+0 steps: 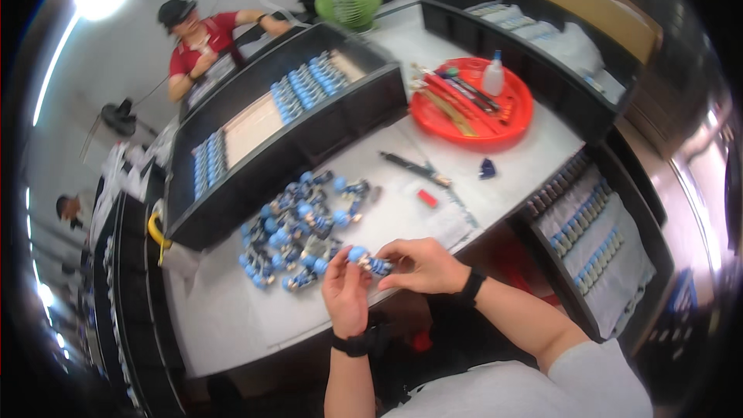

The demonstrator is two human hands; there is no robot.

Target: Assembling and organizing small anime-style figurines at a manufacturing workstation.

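Note:
Both of my hands hold one small figurine (370,261) with a round blue head and dark blue body, just above the near edge of the white table (232,317). My left hand (346,294) grips it from below by the head end. My right hand (422,263) pinches its body end from the right. Just beyond my hands lies a pile of several similar blue figurines (298,224) on the table. Each wrist wears a black band.
A long black tray (309,131) behind the pile holds rows of blue figurines. A red round tray (472,104) with tools and a small bottle sits at the right. More black trays (596,240) with figurines stand right. A person in a red shirt (205,39) works across.

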